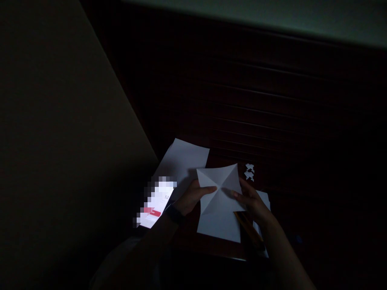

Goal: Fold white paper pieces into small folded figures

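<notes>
A square of white paper (222, 175) with two diagonal creases crossing near its middle is held up between my hands. My left hand (193, 195) grips it from the left side, thumb lying on the front near the crossing and fingers hidden behind. On the right edge, my right hand (250, 201) pinches the same sheet with its thumb on the front and the other fingers partly behind. Below it lies another piece of white paper (219, 227) on the dark table, partly covered by the creased square.
A lit phone screen (155, 209) glows beside my left wrist. Behind it lies a larger white sheet (184, 159). Small folded paper pieces (249, 172) sit at the back right. A brown strip-like object (249, 229) and more white paper (263, 197) lie near my right forearm.
</notes>
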Demonstrator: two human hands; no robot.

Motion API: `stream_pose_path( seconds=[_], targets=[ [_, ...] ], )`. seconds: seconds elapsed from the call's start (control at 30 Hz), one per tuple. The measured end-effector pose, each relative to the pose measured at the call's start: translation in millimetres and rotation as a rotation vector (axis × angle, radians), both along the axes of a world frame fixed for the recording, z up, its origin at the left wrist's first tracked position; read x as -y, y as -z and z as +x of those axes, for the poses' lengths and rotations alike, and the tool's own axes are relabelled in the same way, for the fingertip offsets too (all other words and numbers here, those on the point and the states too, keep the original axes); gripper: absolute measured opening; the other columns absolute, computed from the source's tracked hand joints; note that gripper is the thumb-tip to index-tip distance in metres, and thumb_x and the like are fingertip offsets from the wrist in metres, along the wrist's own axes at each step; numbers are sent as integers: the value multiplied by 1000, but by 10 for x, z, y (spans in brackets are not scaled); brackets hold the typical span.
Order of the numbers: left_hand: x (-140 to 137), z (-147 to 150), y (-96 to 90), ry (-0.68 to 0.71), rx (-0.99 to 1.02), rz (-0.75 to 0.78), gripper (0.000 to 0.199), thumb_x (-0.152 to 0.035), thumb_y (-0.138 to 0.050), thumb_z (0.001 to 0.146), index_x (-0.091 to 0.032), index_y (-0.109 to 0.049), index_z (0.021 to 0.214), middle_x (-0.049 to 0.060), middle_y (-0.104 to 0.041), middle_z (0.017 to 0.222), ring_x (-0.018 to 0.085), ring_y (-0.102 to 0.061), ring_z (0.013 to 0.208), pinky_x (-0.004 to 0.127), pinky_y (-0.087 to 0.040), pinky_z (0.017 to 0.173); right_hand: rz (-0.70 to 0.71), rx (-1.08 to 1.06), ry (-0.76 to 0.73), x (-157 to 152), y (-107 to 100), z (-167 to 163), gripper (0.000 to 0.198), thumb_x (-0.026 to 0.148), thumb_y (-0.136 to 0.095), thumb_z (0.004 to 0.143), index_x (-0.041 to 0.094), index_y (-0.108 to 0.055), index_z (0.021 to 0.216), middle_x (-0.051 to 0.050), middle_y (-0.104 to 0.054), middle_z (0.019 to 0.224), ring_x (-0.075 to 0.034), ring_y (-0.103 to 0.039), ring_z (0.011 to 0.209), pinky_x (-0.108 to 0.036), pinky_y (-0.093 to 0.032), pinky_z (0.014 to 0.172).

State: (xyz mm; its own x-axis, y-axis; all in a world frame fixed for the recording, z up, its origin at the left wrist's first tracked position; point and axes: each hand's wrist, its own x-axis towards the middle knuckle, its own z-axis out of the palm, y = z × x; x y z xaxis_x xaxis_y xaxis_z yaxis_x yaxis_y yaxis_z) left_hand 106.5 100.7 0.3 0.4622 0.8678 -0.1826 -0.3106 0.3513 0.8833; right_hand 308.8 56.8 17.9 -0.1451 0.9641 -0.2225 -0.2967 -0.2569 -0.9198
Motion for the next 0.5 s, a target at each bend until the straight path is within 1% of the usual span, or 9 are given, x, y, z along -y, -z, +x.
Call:
stream_pose_path(
  seconds=[0.07, 0.13, 0.23, 0.33, 0.43, 0.5],
  targets=[
    [1, 2, 2, 5, 0, 7, 38, -20, -70, 68, -12, -61, 104, 14, -64, 108, 26, -60, 95, 38, -43, 83, 3, -31, -28, -2, 31, -5, 65, 29, -73, 65, 27, -48, 125, -6, -57, 122, -27, -56, 104, -39, -46, 85],
    [8, 9, 14, 0, -2, 4, 37, -20, -70, 68, -12, -62, 103, 13, -64, 107, 26, -60, 94, 37, -43, 82, 3, -36, -54, 0, 47, -18, 63, 30, -74, 64, 27, -51, 122, -6, -57, 122, -28, -55, 107, -41, -45, 87],
    [14, 28, 46, -6, -2, -16, 32, -20, -69, 69, -13, -63, 100, 12, -66, 103, 25, -62, 90, 36, -44, 80, 18, -16, -76, 13, 17, -49, 59, 28, -75, 62, 28, -55, 118, -6, -55, 124, -28, -48, 116, -44, -41, 92],
    [-4, 41, 76, -25, 2, -36, 27, -17, -68, 68, -13, -66, 95, 10, -68, 96, 23, -63, 84, 32, -45, 74, 93, 19, -195, 25, -69, -66, 56, 24, -75, 63, 28, -57, 117, -6, -51, 129, -26, -39, 124, -42, -36, 97],
    [-40, 38, 72, -51, 29, -83, 23, -15, -64, 69, -14, -67, 92, 8, -69, 90, 23, -62, 84, 30, -45, 71, 153, 47, -345, 28, -141, -55, 60, 24, -76, 61, 28, -56, 117, -5, -42, 136, -27, -33, 127, -42, -38, 95],
    [-57, 33, 48, -45, 71, -125, 23, -15, -62, 71, -14, -67, 94, 9, -69, 90, 23, -62, 86, 30, -44, 72, 168, 52, -365, 22, -143, -44, 58, 26, -75, 62, 29, -56, 117, -4, -40, 138, -27, -33, 127, -42, -39, 94]
  ],
)
